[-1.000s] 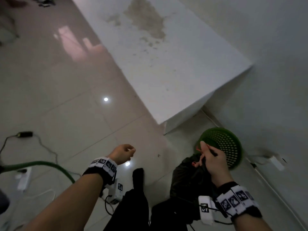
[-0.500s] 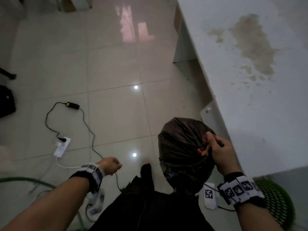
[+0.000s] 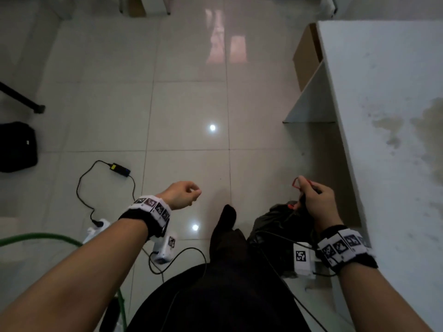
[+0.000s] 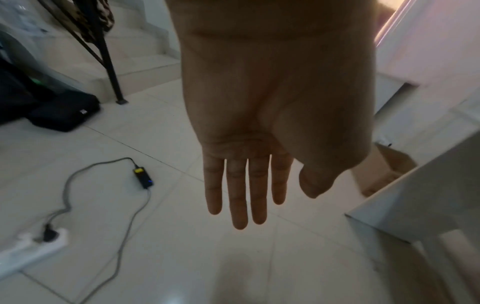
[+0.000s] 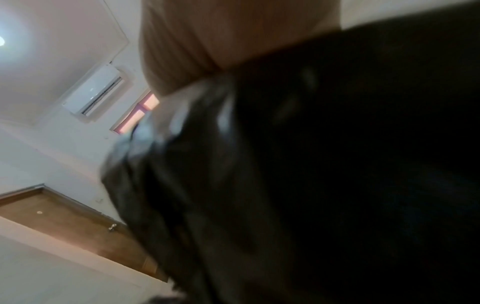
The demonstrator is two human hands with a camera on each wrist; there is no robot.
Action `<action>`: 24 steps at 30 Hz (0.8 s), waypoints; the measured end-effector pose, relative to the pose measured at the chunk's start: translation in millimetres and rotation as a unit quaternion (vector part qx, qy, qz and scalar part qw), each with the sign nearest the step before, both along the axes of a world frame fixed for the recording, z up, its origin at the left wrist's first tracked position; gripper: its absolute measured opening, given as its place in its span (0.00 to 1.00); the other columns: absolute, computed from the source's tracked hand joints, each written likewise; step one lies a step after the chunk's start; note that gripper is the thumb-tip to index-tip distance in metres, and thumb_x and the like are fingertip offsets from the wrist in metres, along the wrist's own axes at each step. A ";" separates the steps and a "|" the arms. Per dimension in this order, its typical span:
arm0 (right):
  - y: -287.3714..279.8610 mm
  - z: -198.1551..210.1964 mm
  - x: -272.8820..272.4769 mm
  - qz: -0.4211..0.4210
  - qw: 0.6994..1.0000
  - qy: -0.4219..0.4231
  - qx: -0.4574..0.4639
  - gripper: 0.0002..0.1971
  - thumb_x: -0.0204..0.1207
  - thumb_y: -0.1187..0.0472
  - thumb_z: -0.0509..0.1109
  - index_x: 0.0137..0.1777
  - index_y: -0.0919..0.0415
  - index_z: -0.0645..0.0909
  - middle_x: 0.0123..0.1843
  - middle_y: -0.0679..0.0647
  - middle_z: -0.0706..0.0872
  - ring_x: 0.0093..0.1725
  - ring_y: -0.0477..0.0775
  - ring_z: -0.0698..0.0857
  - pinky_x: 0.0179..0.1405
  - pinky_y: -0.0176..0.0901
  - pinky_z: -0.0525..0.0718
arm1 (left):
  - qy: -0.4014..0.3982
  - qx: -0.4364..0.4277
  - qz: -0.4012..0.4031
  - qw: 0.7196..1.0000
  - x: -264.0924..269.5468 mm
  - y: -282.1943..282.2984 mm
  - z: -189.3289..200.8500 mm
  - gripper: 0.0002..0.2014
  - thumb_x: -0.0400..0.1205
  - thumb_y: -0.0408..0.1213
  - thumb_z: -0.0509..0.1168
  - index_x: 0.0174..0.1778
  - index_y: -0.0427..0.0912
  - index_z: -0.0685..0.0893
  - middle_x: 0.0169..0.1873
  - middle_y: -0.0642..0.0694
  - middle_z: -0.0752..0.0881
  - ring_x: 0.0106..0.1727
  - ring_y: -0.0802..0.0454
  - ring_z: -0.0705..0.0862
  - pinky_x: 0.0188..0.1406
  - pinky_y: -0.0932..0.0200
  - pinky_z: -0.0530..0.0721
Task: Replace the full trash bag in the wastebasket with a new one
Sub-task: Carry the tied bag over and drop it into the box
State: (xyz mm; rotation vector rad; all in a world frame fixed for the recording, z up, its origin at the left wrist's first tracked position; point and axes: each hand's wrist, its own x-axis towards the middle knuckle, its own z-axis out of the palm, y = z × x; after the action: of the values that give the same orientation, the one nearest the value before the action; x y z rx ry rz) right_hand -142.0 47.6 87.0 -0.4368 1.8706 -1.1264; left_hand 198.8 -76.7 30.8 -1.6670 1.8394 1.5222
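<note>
The full black trash bag (image 3: 275, 221) hangs low beside my leg, bunched at its top. My right hand (image 3: 314, 197) grips the bag's red drawstring (image 3: 296, 182), whose loop sticks out above the fingers. In the right wrist view the dark bag (image 5: 311, 185) fills most of the picture, blurred. My left hand (image 3: 184, 194) hovers over the floor to the left, holding nothing; in the left wrist view its fingers (image 4: 236, 195) hang relaxed. The wastebasket is out of view.
A white stained table (image 3: 388, 116) runs along the right, with a cardboard box (image 3: 305, 56) under its far end. On the tiled floor lie a power adapter with cable (image 3: 119, 169), a white power strip (image 3: 96, 230), a green hose (image 3: 48, 236) and a black bag (image 3: 16, 147).
My view swung away from the green wastebasket, which has left the picture. My right hand carried the bag away from it along the table. The left hand stayed empty.
</note>
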 end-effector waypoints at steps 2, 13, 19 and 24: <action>-52.6 6.5 -10.6 0.004 1.000 -0.008 0.001 0.23 0.76 0.48 0.75 0.24 0.57 0.75 0.20 0.58 0.68 0.21 0.56 0.72 0.36 0.71 0.86 | -0.067 0.021 -0.018 0.997 23.3 -29.6 -11.2 0.12 0.84 0.50 0.64 0.56 0.49 0.86 0.47 0.46 0.91 0.52 0.45 0.90 0.55 0.55 0.86; -316.5 26.6 -47.5 -0.050 0.996 -0.049 -0.049 0.14 0.77 0.50 0.75 0.36 0.59 0.91 0.27 0.53 0.87 0.32 0.54 0.87 0.51 0.75 0.88 | -0.176 0.118 -0.020 0.977 62.7 -238.8 -43.2 0.15 0.84 0.50 0.64 0.59 0.44 0.84 0.46 0.46 0.91 0.42 0.49 0.91 0.29 0.64 0.81; -460.4 36.8 -61.7 -0.066 0.995 -0.020 -0.071 0.17 0.82 0.55 0.71 0.32 0.61 0.84 0.19 0.46 0.79 0.24 0.48 0.82 0.48 0.73 0.89 | -0.102 0.011 -0.167 0.981 -46.7 -467.5 -21.5 0.16 0.85 0.51 0.62 0.61 0.47 0.86 0.53 0.46 0.90 0.48 0.49 0.86 0.53 0.60 0.82; -564.5 34.7 -90.3 -0.064 0.995 0.006 -0.075 0.25 0.77 0.44 0.74 0.33 0.67 0.81 0.22 0.56 0.77 0.25 0.56 0.79 0.38 0.82 0.85 | 0.023 -0.016 -0.157 0.987 -166.0 -611.6 13.8 0.13 0.85 0.47 0.64 0.60 0.45 0.86 0.49 0.43 0.91 0.48 0.44 0.89 0.54 0.53 0.87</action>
State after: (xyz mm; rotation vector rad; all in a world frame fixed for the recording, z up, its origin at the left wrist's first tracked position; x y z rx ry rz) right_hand -232.3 -516.9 121.7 -0.4144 1.8524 -1.3593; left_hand 32.8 -688.3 44.6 -1.2861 2.0432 1.4134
